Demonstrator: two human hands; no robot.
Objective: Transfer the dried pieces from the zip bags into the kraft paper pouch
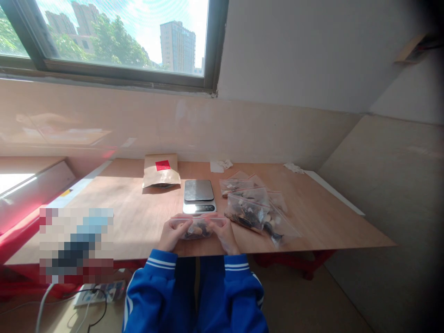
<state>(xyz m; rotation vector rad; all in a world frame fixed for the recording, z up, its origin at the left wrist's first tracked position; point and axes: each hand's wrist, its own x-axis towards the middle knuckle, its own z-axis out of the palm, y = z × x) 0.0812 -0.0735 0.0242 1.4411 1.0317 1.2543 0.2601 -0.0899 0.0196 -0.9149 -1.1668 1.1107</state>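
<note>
On the wooden table (329,217), plastic bags (248,212) lie at two o'clock, a kraft pouch (161,177) at eleven, a scale (199,190) at twelve from the zip bag (197,230), whose top the left hand (174,233) and right hand (222,232) pinch, fingers closed.

**Window (145,23) up top, power strip (99,292) down low**

On my feed, trees (111,44) and a tower block (178,46) show through the window, upper left to top centre. I see pale wall (277,55) filling the upper right. White scraps (217,167) lie just above mid-frame, with a crumpled tissue (294,168) right of them, both on the table (333,222). I can make out a red support (308,261) under its lower-right edge. At lower left, a white cable (41,305) hangs near the strip.
</note>
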